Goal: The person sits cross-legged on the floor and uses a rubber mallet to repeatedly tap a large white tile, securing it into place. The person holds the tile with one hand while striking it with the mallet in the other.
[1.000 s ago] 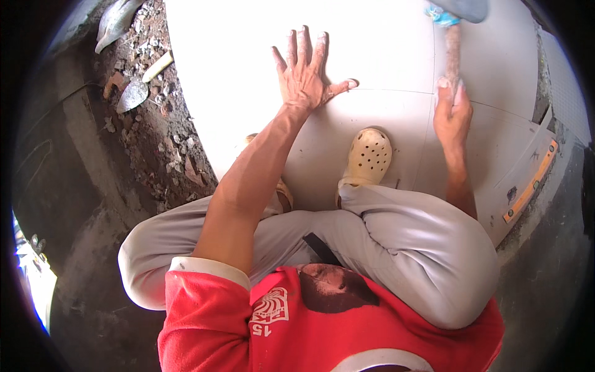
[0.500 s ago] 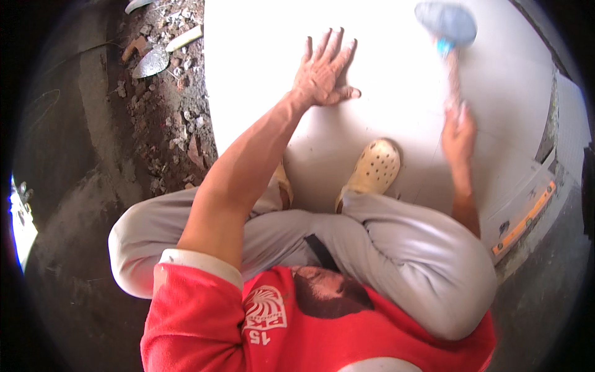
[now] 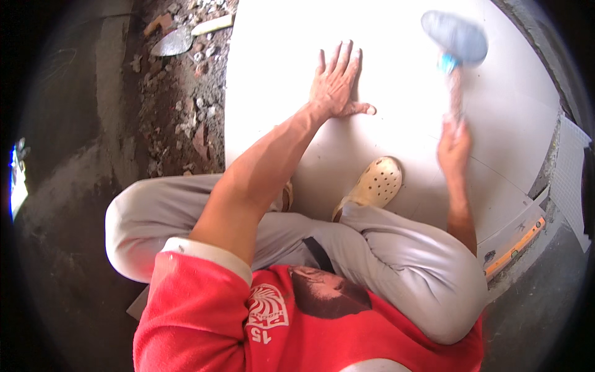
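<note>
Pale, glossy floor tiles (image 3: 273,68) spread out in front of me. My left hand (image 3: 334,87) lies flat on them, fingers stretched and thumb out to the side, holding nothing. On the right, my right hand (image 3: 454,146) is wrapped round the handle of a rubber mallet (image 3: 462,40). Its large grey head is a little blurred, and a blue band wraps the neck just below it. The mallet head is over the far right part of the tiles; whether it touches them I cannot tell.
A trowel (image 3: 173,42) with a pale handle lies on rubble and soil (image 3: 186,118) left of the tiles. An orange spirit level (image 3: 514,248) rests at the right edge. A loose tile (image 3: 569,173) lies beyond it. My cream clog (image 3: 379,181) stands on the tiles.
The whole view has shifted, so the tiles and rubble sit further right. My left hand stays flat with fingers spread, and my right hand still grips the mallet, whose head has tilted slightly.
</note>
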The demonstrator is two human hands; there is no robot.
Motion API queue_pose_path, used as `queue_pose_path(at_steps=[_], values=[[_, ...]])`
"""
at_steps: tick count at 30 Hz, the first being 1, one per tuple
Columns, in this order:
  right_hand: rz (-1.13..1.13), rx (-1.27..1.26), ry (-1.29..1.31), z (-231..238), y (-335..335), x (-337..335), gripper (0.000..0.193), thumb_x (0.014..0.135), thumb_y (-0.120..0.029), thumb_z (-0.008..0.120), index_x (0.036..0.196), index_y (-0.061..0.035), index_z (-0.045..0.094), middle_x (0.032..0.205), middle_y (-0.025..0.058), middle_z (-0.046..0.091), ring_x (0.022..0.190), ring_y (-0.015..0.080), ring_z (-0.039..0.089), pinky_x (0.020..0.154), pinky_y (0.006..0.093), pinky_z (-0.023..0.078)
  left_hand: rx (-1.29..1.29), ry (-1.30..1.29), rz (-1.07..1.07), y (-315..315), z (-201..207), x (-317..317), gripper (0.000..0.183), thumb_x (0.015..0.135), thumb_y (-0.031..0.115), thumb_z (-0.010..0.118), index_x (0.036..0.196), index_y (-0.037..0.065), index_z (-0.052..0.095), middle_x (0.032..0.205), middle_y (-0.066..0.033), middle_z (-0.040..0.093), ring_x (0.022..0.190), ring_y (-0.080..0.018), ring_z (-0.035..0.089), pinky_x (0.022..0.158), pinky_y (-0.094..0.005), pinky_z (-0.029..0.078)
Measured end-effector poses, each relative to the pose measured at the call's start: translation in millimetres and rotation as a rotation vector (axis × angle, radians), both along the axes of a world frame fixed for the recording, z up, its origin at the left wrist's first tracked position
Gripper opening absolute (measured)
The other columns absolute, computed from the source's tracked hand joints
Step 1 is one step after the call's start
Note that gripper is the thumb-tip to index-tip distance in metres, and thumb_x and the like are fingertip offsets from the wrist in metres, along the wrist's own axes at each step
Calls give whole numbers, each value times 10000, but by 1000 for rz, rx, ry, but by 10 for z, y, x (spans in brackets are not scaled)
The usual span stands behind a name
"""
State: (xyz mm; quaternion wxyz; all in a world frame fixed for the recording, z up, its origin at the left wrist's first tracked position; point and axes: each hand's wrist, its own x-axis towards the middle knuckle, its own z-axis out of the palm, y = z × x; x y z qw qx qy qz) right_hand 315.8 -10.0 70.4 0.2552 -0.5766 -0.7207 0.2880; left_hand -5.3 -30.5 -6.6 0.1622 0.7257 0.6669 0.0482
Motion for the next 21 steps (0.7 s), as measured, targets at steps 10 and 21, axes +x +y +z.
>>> queue_pose_path(at_steps=[10, 21], values=[[-63, 68, 549, 1096, 983, -350, 442, 1127, -437, 520, 1156, -20, 662, 813, 32, 604, 672, 148, 562, 582, 313, 474, -94, -297, 281, -320, -54, -494, 1598, 587, 1023, 646, 1729, 61, 78, 1791, -249, 22, 1665, -401, -33, 1318, -653, -11], [269, -84, -65, -239, 627, -540, 378, 1081, -313, 638, 1052, 63, 668, 905, 247, 705, 790, 338, 691, 728, 454, 563, -45, -26, 343, -376, 26, -565, 1592, 586, 1048, 598, 1725, 53, 99, 1789, -243, 65, 1660, -432, -8, 1284, -720, 8]])
